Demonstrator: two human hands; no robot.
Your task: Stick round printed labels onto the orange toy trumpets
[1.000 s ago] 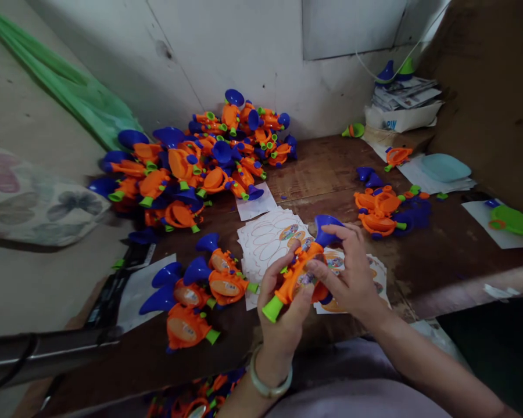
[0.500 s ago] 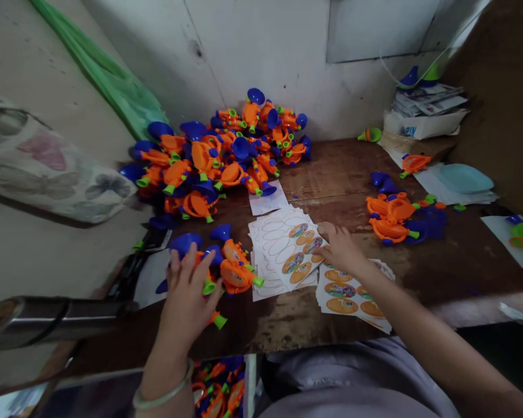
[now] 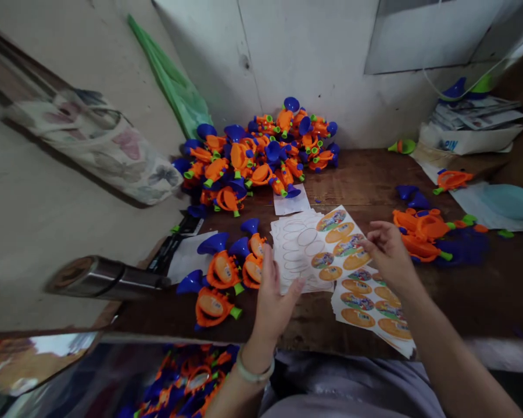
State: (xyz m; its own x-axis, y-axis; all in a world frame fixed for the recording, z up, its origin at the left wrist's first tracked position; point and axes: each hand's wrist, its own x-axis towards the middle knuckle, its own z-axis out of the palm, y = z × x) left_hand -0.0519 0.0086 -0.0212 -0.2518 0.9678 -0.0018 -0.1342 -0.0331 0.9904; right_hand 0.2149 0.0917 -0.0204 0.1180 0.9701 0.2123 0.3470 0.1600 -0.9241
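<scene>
My right hand [image 3: 389, 251] pinches the right edge of a sticker sheet [image 3: 340, 233] with orange and coloured oval stickers; some ovals at its upper left are only outlines. The sheet is lifted over a pile of peeled backing sheets [image 3: 293, 247] showing bare oval outlines. My left hand [image 3: 275, 293], fingers apart and holding nothing, hovers by that pile's left edge. Left of it lie several orange toy trumpets [image 3: 213, 306] with blue bells and green mouthpieces. A stack of full sticker sheets [image 3: 358, 301] is below my right hand.
A big heap of toy trumpets [image 3: 261, 157] rests against the back wall. More orange parts [image 3: 422, 232] lie at right, near a light-blue lid [image 3: 512, 201]. A steel flask [image 3: 113, 278] lies at left. Under the table edge, more trumpets [image 3: 187, 377] are visible.
My left hand has moved right, from above the trumpets to the sheets. My right hand has raised the sticker sheet's edge off the pile. The view has shifted left.
</scene>
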